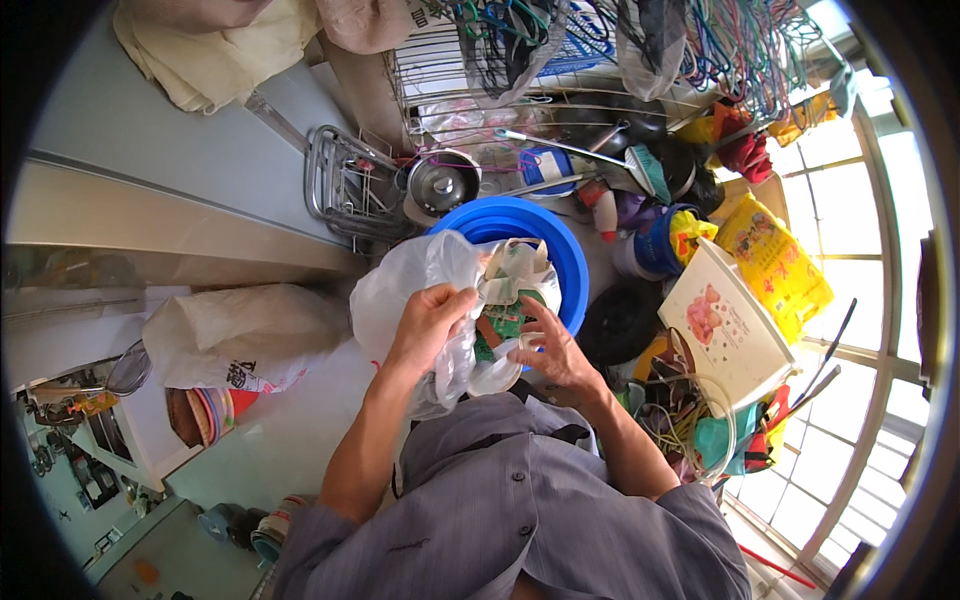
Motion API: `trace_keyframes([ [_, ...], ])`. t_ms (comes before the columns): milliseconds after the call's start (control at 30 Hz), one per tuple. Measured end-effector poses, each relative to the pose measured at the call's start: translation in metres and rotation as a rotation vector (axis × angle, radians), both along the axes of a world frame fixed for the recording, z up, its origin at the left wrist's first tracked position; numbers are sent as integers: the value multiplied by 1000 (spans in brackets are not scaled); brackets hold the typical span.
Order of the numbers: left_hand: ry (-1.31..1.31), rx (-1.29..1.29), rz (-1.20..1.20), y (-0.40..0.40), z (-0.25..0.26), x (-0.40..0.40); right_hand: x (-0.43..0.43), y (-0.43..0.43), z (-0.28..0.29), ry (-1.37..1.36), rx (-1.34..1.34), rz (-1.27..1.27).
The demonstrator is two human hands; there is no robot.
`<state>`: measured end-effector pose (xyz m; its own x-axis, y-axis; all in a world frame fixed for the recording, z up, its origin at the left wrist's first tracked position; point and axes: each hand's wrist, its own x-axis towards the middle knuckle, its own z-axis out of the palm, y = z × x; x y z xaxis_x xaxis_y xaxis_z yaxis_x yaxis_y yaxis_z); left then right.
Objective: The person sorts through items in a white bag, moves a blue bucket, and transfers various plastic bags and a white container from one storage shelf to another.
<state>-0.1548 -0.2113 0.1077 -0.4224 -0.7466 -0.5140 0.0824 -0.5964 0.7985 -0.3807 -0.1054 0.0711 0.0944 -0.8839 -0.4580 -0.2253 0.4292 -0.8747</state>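
Note:
My left hand (431,322) pinches the gathered edge of a translucent white plastic bag (405,289), which billows out to its left. My right hand (559,349) is to the right, fingers spread and curled beside a strip of pale plastic (496,373); whether it grips this strip is unclear. Between the hands is a cream bag with a green printed pattern (506,319), its handle loop standing up at the top. This bag is over the opening of a round blue plastic tub (571,266), whose inside is partly hidden.
A stainless pot with a lid (442,184) and a folded metal-frame cart (356,180) stand beyond the tub. To the right are a dark round lid (619,321), a blue bucket (656,244) and a cream box (724,322). A stuffed woven sack (240,330) lies left.

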Motion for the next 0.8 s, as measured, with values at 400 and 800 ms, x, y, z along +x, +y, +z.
trace_keyframes([
  [400, -225, -853, -152, 41, -7, -57, -25, 14, -26, 199, -220, -325],
  [800, -168, 277, -84, 47, -160, -20, -24, 23, -180, 911, -179, 158],
])
